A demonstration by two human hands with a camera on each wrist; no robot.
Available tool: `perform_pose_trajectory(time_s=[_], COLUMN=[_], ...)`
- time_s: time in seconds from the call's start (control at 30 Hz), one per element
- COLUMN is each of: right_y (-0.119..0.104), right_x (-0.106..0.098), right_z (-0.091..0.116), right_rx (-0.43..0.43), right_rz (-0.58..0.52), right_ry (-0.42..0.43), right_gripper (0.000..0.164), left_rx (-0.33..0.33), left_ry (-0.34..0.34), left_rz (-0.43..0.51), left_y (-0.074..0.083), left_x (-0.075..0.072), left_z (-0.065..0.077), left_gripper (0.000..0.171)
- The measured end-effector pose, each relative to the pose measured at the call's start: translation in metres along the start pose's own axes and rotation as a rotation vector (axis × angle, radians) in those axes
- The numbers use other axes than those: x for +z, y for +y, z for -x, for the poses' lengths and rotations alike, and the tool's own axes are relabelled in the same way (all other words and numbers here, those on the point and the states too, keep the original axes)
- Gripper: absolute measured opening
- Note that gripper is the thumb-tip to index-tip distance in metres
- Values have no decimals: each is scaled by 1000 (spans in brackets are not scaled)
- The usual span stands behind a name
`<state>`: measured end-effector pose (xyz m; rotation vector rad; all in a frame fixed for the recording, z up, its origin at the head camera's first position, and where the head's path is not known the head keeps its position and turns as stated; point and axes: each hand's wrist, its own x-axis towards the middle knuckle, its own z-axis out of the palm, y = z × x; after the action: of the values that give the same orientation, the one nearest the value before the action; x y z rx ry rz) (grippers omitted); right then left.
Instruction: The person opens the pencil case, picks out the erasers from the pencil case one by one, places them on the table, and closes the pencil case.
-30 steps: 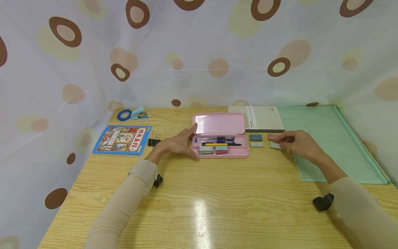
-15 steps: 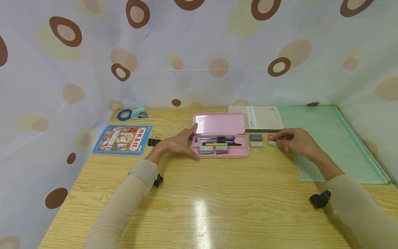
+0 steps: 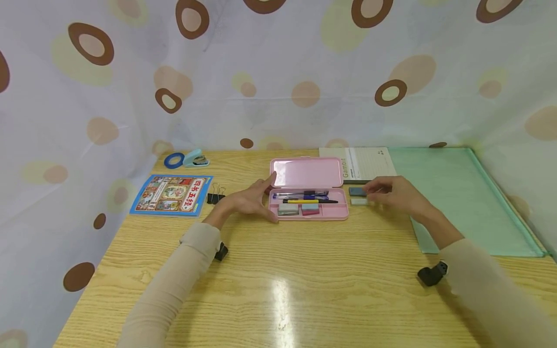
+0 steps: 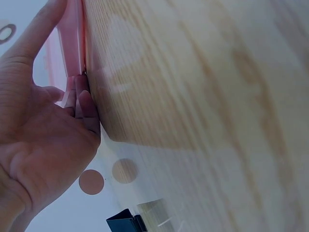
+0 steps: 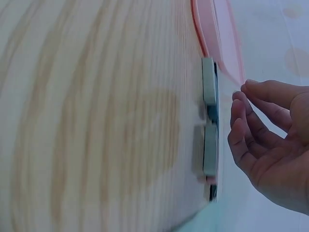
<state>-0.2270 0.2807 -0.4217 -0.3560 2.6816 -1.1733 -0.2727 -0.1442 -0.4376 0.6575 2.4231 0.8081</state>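
Note:
In the head view, a pink pencil case (image 3: 335, 212) lies unfolded on the table, with pens (image 3: 300, 195), a yellow-and-black pen (image 3: 309, 202) and several erasers (image 3: 288, 209) inside. My left hand (image 3: 250, 199) spans its left end. The thumb touches the front corner and a finger reaches the lid's edge. My right hand (image 3: 398, 195) hovers near a blue eraser (image 3: 357, 191) and a white eraser (image 3: 359, 201). In the right wrist view its loosely bent fingers hold nothing. There, another pale eraser (image 5: 210, 150) lies beside the first pair; the head view hides it behind this hand.
Behind the right hand are a notebook (image 3: 365, 162) and a green mesh pouch (image 3: 470, 203). To the left lie a blue-edged booklet (image 3: 171, 195), a black binder clip (image 3: 215, 198), a small light-blue stapler (image 3: 196, 159) and a blue tape roll (image 3: 174, 161).
My right hand has let go of a pale eraser beside the pink one and moved left toward the blue and white erasers. The left hand has stayed at the pencil case.

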Motion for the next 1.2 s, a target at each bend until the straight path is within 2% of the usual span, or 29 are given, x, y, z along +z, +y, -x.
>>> perform_pose_trajectory(time_s=[0.43,0.7,1.0,1.2], right_y=[-44,-68,-79,-83], right_x=[50,75,93,96], right_z=[-21,-34,-43,-41], right_rx=[-127,-214,-261,-249], right_rz=[-52,-2,91,92], right_ry=[-93,-151,-106,-101], right_gripper=[24,22,21,20], left_rx=[-7,-2,-2,-4], left_ry=[-6,-6,-3,-3], left_rz=[8,10,6,3], left_y=[1,1,0,0], left_x=[-1,-1,0,0], left_z=[0,0,-1,0], left_gripper=[139,138,138,138])
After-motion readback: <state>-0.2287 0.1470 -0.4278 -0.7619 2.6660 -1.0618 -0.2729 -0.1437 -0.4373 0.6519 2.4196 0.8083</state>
